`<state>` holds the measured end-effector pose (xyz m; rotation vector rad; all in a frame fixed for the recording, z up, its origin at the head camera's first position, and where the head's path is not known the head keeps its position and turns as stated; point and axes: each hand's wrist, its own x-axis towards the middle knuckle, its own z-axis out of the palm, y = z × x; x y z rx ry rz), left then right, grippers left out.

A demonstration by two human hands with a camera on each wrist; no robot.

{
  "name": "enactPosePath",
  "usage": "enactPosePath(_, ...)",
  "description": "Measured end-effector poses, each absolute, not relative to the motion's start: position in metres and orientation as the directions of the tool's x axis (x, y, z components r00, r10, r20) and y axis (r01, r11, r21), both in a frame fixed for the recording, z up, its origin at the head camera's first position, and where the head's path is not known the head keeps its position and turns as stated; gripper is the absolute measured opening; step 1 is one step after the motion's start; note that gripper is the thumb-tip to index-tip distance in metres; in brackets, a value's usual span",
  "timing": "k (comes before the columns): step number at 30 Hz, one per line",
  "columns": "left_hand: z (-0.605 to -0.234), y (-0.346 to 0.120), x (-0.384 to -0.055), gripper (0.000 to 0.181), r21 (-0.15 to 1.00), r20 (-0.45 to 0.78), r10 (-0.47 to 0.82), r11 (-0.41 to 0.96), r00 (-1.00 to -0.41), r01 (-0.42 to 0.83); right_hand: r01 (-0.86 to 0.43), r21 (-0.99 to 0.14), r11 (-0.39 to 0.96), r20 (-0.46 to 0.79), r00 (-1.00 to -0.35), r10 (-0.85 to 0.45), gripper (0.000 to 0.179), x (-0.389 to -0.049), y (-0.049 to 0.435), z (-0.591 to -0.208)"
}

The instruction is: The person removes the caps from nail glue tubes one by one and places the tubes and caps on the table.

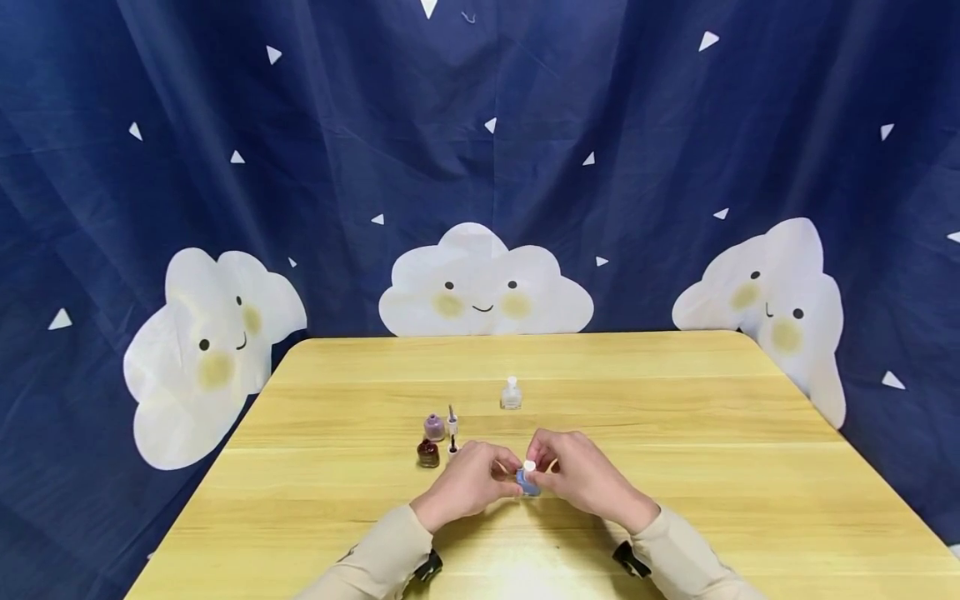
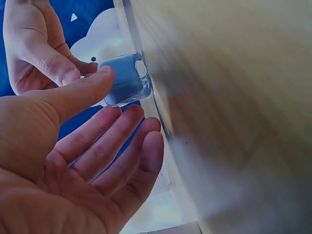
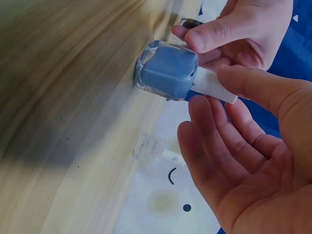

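Near the front middle of the table stands a blue nail polish bottle (image 1: 529, 486) with a white cap (image 3: 213, 85). My left hand (image 1: 468, 482) holds the bottle's glass body between thumb and fingers. From the other side my right hand (image 1: 583, 473) pinches the white cap, thumb on one side and fingertips on the other. In the right wrist view the cap sits on the bottle's neck, and the blue polish shows through the thick glass. The lower fingers of both hands are spread loosely below the bottle in the wrist views.
Left of my hands stand an uncapped purple polish bottle (image 1: 434, 428) and an uncapped dark red one (image 1: 428, 455). Beside them two caps stand with brushes pointing up, one purple-tipped (image 1: 452, 423), one dark (image 1: 452, 448). A clear capped bottle (image 1: 512, 396) stands farther back.
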<state>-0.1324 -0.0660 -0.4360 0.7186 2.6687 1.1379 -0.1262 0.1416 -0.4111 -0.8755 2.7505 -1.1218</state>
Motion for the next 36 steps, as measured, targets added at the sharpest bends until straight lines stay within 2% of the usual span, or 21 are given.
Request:
enactPosePath(8,-0.4383,-0.0670,-0.1352,0.021,0.766,-0.013,0.484,0.567,-0.875,0.303,-0.485,-0.664,0.569,0.156,-0.834,-0.529,0.015,-0.1254,0.1413,-0.4095)
enactPosePath(20,-0.4366,-0.0669,-0.1355,0.012,0.771,-0.002,0.504,0.551,-0.864,0.320,-0.485,-0.628,0.609,0.178,-0.851,-0.494,0.016,-0.1264,0.1407,-0.4120)
enactPosePath(30,-0.4325,-0.0652,-0.1324,0.016,0.687,0.035,0.518,0.608,-0.855,0.397,-0.580,-0.566,0.585,0.261,-0.800,-0.541,0.014,-0.1258,0.1394,-0.4131)
enactPosePath(36,-0.4319,-0.0644,-0.1299,0.018,0.682,0.039,0.517,0.612,-0.855,0.400,-0.623,-0.523,0.581,0.287,-0.771,-0.568,0.010,-0.1242,0.1388,-0.4123)
